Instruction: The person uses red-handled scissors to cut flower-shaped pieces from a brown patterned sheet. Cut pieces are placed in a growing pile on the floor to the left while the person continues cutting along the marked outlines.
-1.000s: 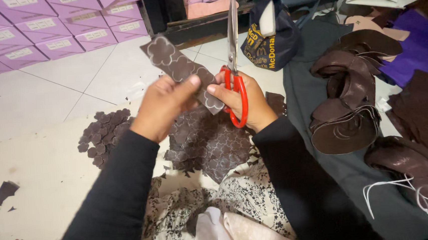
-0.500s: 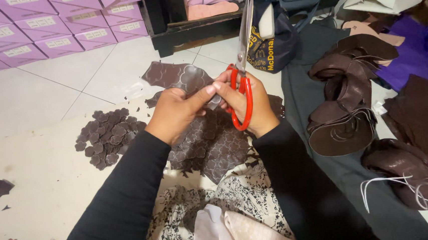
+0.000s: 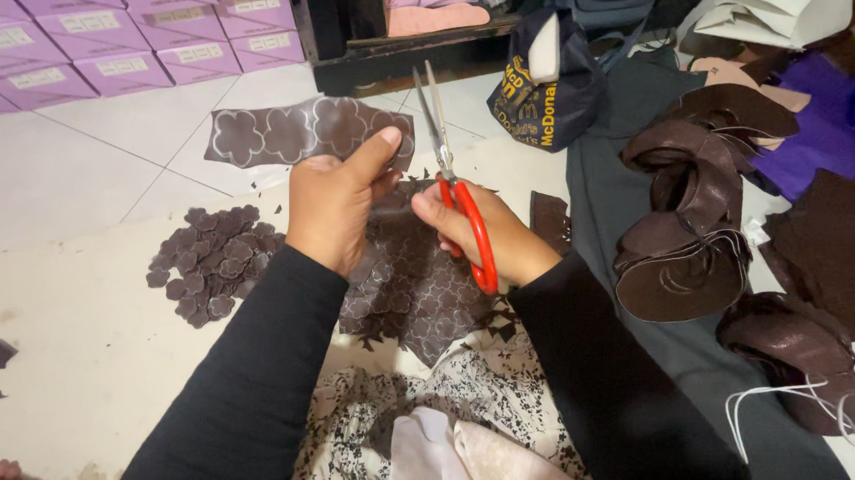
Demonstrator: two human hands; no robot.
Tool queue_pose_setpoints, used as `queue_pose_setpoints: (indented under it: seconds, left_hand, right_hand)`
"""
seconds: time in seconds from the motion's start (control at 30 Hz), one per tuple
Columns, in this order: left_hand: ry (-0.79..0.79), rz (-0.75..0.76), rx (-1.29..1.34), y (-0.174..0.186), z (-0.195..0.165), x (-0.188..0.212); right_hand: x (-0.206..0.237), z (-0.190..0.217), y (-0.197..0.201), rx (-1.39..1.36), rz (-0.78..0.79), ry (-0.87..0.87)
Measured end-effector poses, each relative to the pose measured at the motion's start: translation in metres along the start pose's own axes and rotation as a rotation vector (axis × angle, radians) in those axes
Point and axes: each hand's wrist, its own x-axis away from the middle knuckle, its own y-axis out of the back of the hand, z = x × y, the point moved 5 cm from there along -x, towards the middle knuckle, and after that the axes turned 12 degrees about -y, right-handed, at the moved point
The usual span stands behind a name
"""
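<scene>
Left hand (image 3: pixel 335 204) clamped on a strip of dark brown leather (image 3: pixel 305 130), thumb pressed over its right end, strip held up level above the floor and stamped with pale four-petal outlines. Right hand (image 3: pixel 482 231) closed through the red handles of a pair of scissors (image 3: pixel 452 183), blades pointing up and nearly together, just beside the strip's right end; cannot tell whether blades touch the leather. Both arms in black sleeves (image 3: pixel 257 382).

Below the hands, a larger sheet of the same stamped leather (image 3: pixel 411 291) draped over the lap, against a floral cloth (image 3: pixel 362 445). Left of it, on the pale floor (image 3: pixel 72 325), a small heap of cut flower-shaped pieces (image 3: pixel 211 270). Scattered scraps near the floor's left edge. Along the far edge, rows of lilac boxes (image 3: pixel 83 44). To the right, on a grey cloth (image 3: pixel 636 205), stacked brown shoe uppers (image 3: pixel 693 231), a dark bag (image 3: pixel 547 81) beyond them.
</scene>
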Motion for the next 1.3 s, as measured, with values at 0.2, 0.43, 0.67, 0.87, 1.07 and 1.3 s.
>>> queue_pose_setpoints:
  seconds: [0.2,0.43,0.67,0.87,1.07,1.3]
  left_hand:
    - [-0.074,-0.061,-0.073,-0.003,-0.009,0.001]
    - [-0.156,-0.090,-0.112,-0.004,-0.014,0.006]
    - [-0.212,-0.080,-0.139,-0.008,-0.019,0.008]
    - [-0.226,-0.058,-0.099,-0.011,-0.023,0.012]
    - [-0.195,-0.088,-0.104,-0.010,-0.025,0.014]
    - [-0.184,-0.084,-0.095,-0.010,-0.029,0.013]
  right_hand:
    - [0.010,0.010,-0.013,0.133,0.139,0.121]
    - [0.018,0.016,-0.017,0.204,0.062,0.165]
    - [0.020,0.020,-0.011,0.321,-0.048,0.212]
    - [0.018,0.011,-0.015,0.137,0.012,0.102]
    - [0.018,0.011,-0.015,0.127,0.010,0.129]
    - [0.019,0.011,-0.016,0.059,0.023,0.169]
